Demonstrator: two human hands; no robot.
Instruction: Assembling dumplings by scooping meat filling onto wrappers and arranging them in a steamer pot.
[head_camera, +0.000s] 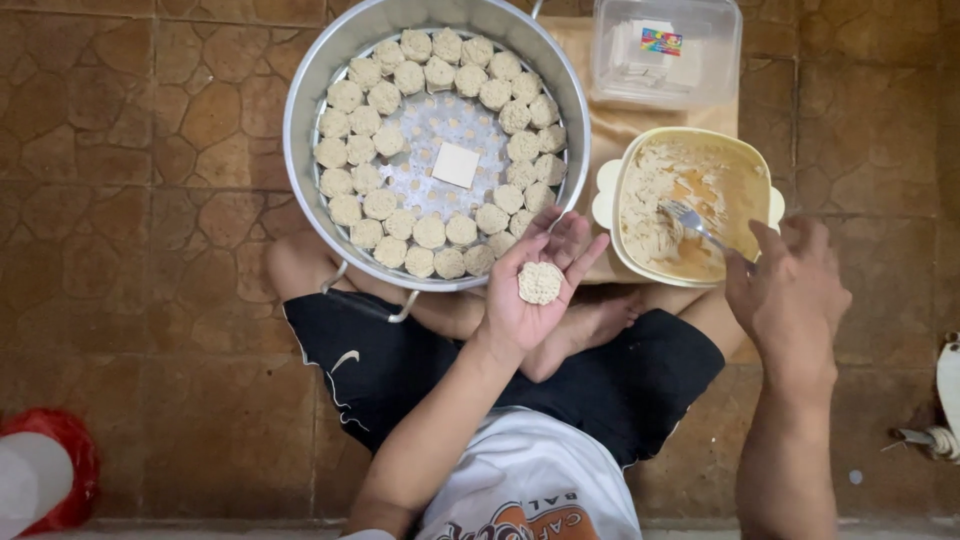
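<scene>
From the head camera, your left hand lies open, palm up, with a round dumpling resting on it, just beside the near rim of the steamer pot. Inside the pot, more dumplings sit in rings around a small square of paper. Your right hand is closed around the handle of a fork, whose tines lie in the filling in the yellow bowl. A clear plastic box stands beyond the bowl.
</scene>
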